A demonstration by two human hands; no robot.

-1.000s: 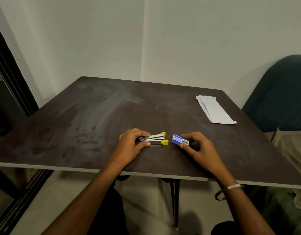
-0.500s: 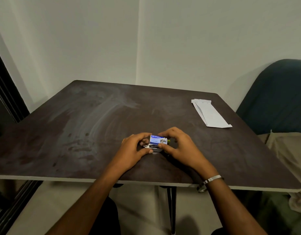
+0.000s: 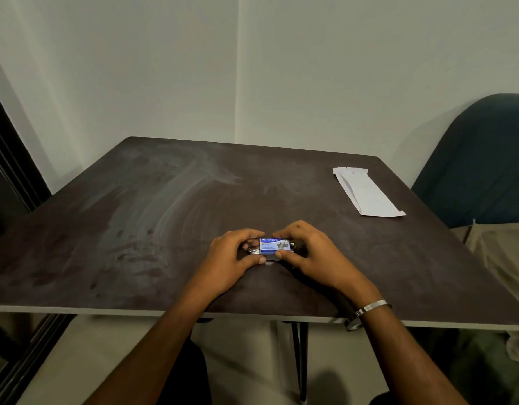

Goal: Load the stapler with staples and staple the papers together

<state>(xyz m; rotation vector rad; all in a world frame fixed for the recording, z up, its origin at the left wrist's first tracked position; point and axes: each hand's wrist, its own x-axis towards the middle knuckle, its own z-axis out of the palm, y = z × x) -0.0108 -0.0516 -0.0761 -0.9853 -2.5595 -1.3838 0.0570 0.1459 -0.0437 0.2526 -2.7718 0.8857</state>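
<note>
Near the front edge of the dark table point(image 3: 164, 229), both hands meet. Left hand point(image 3: 234, 258) pinches the metal stapler point(image 3: 252, 250) lying on the tabletop; right hand point(image 3: 310, 252) holds a small blue staple box point(image 3: 274, 246) just above it. Folded white papers point(image 3: 366, 194) lie well apart, far right.

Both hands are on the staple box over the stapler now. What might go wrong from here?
1. The staple box is pinched between both hands, left hand and right hand, right over the stapler; opening it there may spill staples onto the dark table, where they would be hard to spot.
2. The papers lie near the table's far right edge and could get knocked off.
</note>
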